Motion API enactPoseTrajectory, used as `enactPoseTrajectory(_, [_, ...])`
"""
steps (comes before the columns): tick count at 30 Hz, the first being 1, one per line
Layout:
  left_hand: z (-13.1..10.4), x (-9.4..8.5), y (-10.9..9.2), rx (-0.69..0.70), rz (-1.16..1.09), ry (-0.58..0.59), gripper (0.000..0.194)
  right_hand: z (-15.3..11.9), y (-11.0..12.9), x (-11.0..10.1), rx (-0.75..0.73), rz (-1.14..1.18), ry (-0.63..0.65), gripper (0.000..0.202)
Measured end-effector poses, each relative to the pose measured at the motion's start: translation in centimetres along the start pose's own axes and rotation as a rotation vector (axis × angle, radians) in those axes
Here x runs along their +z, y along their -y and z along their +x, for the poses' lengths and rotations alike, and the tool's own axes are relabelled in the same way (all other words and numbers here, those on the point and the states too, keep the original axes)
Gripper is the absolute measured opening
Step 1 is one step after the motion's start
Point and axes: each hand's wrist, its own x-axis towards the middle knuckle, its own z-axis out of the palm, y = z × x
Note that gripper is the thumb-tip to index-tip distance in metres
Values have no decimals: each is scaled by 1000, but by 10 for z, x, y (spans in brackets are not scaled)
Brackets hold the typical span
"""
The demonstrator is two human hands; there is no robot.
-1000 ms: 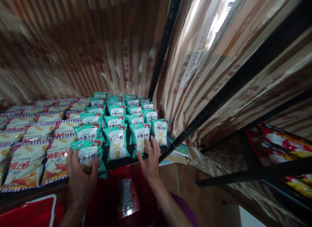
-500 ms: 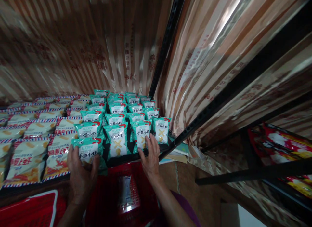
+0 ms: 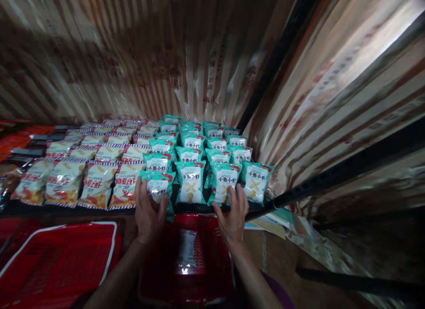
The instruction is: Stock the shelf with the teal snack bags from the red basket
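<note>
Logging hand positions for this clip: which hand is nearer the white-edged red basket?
Left. The left hand is at one teal bag, to the right of the white-edged red basket; the right hand is farther right, at another teal bag.

Our view: we swing toward 9 o'clock, so the scene slides toward 3.
Our left hand: now sits closer to mid-view, on the 8 o'clock side.
Our right hand: shifts from 6 toward 5 o'clock.
Teal packets: we now see them nearer the centre.
Orange packets: enter at 9 o'clock.
Red basket with white handle: shows far more at 8 o'clock.
Red-and-yellow packets: leave our view at 3 o'clock.
</note>
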Motion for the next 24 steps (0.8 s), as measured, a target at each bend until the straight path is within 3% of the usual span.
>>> enactPoseTrajectory(17, [0, -4, 0, -21, -40, 8, 71, 6, 17, -10, -109, 36, -103, 67])
enactPoseTrajectory(24, [-6, -10, 4, 8, -55, 45, 77, 3, 37, -7, -179, 109, -58, 63])
